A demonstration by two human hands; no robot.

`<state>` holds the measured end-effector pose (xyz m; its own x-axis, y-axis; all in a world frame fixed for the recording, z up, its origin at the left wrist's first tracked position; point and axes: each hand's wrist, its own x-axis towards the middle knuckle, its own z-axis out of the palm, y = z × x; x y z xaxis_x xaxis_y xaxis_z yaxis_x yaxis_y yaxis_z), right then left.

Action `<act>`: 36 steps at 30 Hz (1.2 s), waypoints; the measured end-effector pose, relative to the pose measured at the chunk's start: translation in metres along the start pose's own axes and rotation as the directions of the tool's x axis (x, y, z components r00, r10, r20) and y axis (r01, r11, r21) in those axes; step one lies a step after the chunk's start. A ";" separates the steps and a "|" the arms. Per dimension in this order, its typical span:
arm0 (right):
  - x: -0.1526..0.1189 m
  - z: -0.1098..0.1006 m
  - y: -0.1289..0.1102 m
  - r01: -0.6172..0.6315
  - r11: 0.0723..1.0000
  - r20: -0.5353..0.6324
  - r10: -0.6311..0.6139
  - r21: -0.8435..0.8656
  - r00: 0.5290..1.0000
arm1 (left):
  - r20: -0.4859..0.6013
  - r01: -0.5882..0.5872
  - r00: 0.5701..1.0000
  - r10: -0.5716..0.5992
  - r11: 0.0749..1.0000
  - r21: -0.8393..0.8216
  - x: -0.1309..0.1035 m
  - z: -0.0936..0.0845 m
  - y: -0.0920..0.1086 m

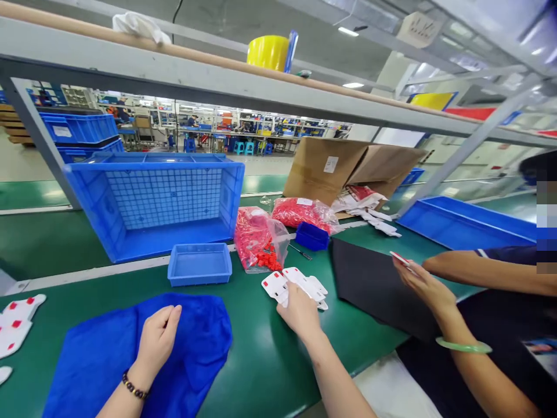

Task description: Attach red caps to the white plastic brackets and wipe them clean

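My left hand [160, 337], with a beaded bracelet at the wrist, is closed above a blue cloth [195, 348] on the green table; whether anything is inside the fingers is hidden. My right hand [300, 310] has its fingers on white flat parts with red squares [274, 283], which lie in a small overlapping group on the table. Behind them sits an open clear bag of red pieces [256, 241]. More white parts with red squares [16, 324] lie at the far left edge.
A small blue tray [200, 265] stands before a large blue crate [174, 200]. Behind are a dark blue bin [312, 237], another red bag [304, 213] and a cardboard box [324, 168]. At right, a co-worker's hand [429, 287] holds a part beside a black sheet [369, 278].
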<state>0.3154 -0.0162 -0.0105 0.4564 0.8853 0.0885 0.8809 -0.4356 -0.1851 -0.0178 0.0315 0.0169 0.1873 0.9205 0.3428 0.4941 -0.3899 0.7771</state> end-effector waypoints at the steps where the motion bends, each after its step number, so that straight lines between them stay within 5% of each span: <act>1: -0.001 -0.004 -0.005 0.059 0.997 -0.020 -0.058 0.053 0.998 | -0.015 -0.018 1.000 0.018 1.000 0.015 0.000 -0.003 0.001; 3: -0.005 -0.015 -0.021 0.243 0.952 -0.054 -0.237 0.184 0.970 | -0.027 -0.115 0.993 0.118 0.990 0.080 0.000 -0.008 0.005; 5: -0.012 -0.027 -0.047 0.466 0.827 -0.068 -0.470 0.315 0.880 | 0.039 -0.273 0.962 0.271 0.946 0.177 -0.001 -0.011 0.008; 8: -0.025 -0.038 -0.094 0.715 0.532 -0.085 -0.773 0.453 0.629 | 0.227 -0.468 0.879 0.418 0.848 0.248 -0.006 -0.006 0.010; 11: -0.034 -0.043 -0.130 0.800 0.322 -0.133 -0.888 0.506 0.441 | 0.342 -0.463 0.862 0.375 0.857 0.227 -0.010 0.002 0.005; 13: -0.037 -0.045 -0.141 0.804 0.279 -0.231 -0.862 0.526 0.450 | 0.323 -0.357 0.905 0.278 0.909 0.217 -0.009 0.005 -0.001; 17: -0.041 -0.043 -0.133 0.743 0.353 -0.302 -0.750 0.569 0.588 | 0.112 -0.043 0.993 0.031 0.993 0.107 0.001 0.001 -0.009; 22: -0.060 -0.016 -0.109 0.796 0.387 0.108 -0.917 0.465 0.383 | -0.074 0.217 0.971 -0.228 0.968 -0.127 0.013 -0.003 -0.014; 26: -0.061 -0.013 -0.083 0.773 0.441 0.271 -0.896 0.455 0.352 | -0.006 0.329 0.933 -0.359 0.864 -0.381 0.012 0.001 -0.016; 28: -0.048 -0.022 -0.069 0.737 0.475 0.295 -0.879 0.481 0.374 | 0.066 0.396 0.901 -0.429 0.750 -0.530 0.011 0.002 -0.014; 29: -0.038 -0.026 -0.063 0.715 0.520 0.292 -0.854 0.467 0.430 | 0.108 0.423 0.884 -0.454 0.681 -0.598 0.010 0.003 -0.012; 31: -0.011 -0.032 -0.055 0.624 0.698 0.263 -0.713 0.352 0.649 | 0.199 0.457 0.862 -0.466 0.543 -0.705 0.008 0.003 -0.007; 33: 0.021 -0.032 -0.052 0.365 0.924 0.166 -0.380 0.112 0.910 | 0.288 0.483 0.851 -0.440 0.441 -0.756 0.005 0.004 -0.003; 36: 0.067 -0.023 -0.053 0.173 0.985 0.093 -0.172 0.001 0.981 | 0.404 0.532 0.837 -0.370 0.370 -0.762 0.002 0.006 0.000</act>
<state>0.3018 0.0628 0.0274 0.2844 0.9583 0.0273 0.9463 -0.2760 -0.1684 -0.0124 0.0335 0.0147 0.3173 0.9239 -0.2138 -0.3647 0.3270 0.8718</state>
